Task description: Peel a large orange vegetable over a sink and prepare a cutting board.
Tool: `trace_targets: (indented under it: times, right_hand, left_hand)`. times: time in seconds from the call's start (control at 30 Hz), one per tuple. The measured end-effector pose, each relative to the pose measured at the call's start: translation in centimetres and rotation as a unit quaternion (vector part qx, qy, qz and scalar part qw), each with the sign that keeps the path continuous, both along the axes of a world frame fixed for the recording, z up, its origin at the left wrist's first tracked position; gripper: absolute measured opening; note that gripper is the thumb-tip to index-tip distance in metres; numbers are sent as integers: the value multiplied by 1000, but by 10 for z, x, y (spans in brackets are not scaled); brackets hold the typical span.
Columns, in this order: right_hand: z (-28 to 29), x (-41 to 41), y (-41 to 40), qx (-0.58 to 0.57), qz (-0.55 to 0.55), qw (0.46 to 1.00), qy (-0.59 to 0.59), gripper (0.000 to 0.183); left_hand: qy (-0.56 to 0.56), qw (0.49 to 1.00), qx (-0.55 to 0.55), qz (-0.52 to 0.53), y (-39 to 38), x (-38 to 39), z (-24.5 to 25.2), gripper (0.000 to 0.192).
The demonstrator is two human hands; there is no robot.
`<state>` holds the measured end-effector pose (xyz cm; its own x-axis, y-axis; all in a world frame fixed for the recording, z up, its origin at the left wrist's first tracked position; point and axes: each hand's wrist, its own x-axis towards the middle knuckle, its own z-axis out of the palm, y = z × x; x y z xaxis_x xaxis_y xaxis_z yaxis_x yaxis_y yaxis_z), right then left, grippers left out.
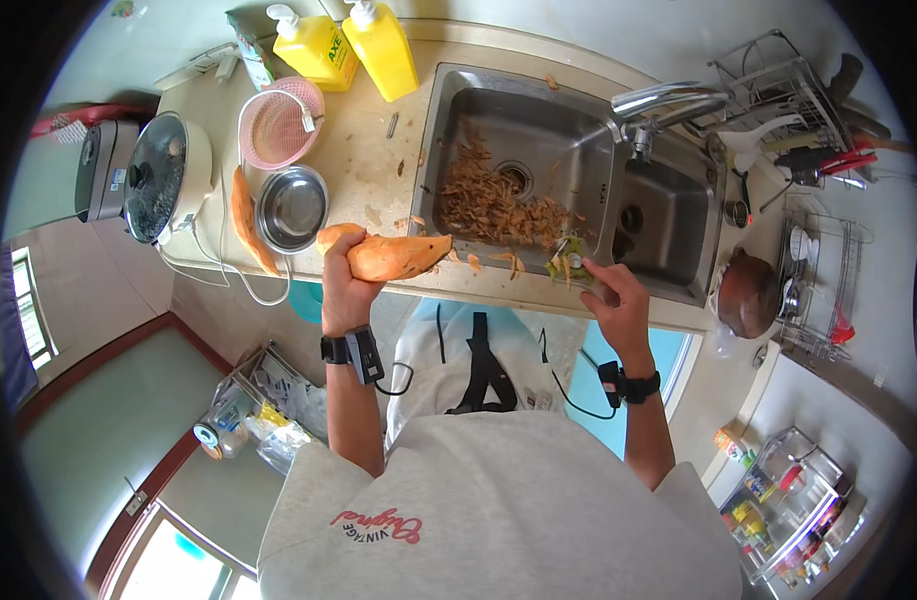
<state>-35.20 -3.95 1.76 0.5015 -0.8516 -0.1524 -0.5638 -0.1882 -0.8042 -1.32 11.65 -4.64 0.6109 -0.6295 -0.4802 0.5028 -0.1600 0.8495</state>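
My left hand [348, 281] is wrapped around a large orange sweet potato [395, 257], mostly bare of skin, with its pointed end towards the sink. Between the fingers of my right hand [620, 300] is a green peeler [571, 261], partly covered by strips of peel, over the sink's front rim. Brown peelings [496, 199] lie heaped in the large basin of the steel sink [563, 124], around the drain. Another peeled sweet potato [247, 221] rests on the counter at the left, beside a steel bowl [292, 210].
Behind the bowl stands a pink plastic basket [281, 124] with a white cable over it. A lidded electric pot [162, 176] is further left. Two yellow pump bottles [383, 52] stand at the back. The faucet [668, 97] reaches over the sink; a dish rack [826, 262] is right.
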Motion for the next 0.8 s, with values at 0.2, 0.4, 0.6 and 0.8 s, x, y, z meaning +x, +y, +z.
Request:
trace_targets:
  times: [0.2, 0.4, 0.6, 0.8]
  right_hand:
    - [-4, -4, -13, 13, -17, 1000, 13, 53]
    - [13, 19, -18, 1, -6, 1000, 4, 54]
    - [16, 14, 9, 31, -71, 997, -2, 54]
    - [17, 33, 39, 40, -122, 991, -35, 53]
  left_hand:
    - [389, 893, -25, 226, 6, 0, 8, 12]
    - [338, 922, -75, 171, 37, 24, -19, 14]
    - [398, 899, -55, 173, 29, 30, -6, 22]
    - [294, 950, -69, 79, 20, 19, 7, 20]
